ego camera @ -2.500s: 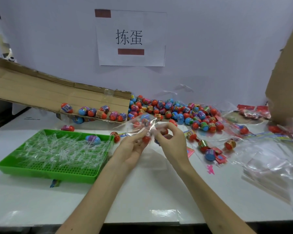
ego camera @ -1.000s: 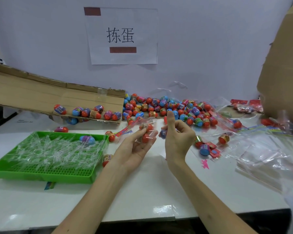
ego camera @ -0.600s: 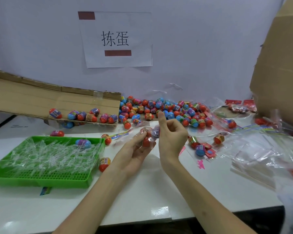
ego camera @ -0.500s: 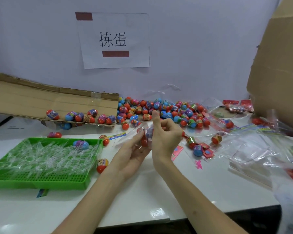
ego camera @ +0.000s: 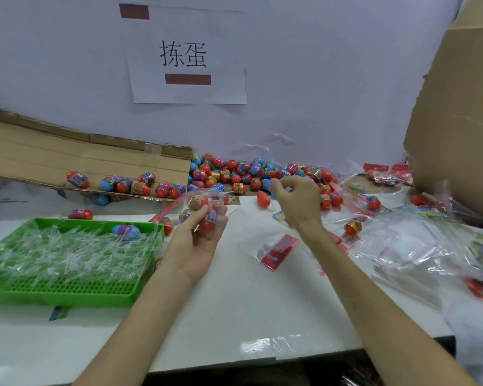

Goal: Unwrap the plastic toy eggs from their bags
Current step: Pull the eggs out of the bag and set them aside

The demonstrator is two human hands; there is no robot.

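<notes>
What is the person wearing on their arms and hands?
Nothing that shows. The left hand and the right hand are bare, with no gloves and no rings in view. The left forearm and the right forearm are bare too: no sleeves, no watch, no bracelet.

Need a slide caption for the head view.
Left hand grips a bag of eggs over the table; right hand curled beside it, egg pile behind, green tray at left.
</notes>
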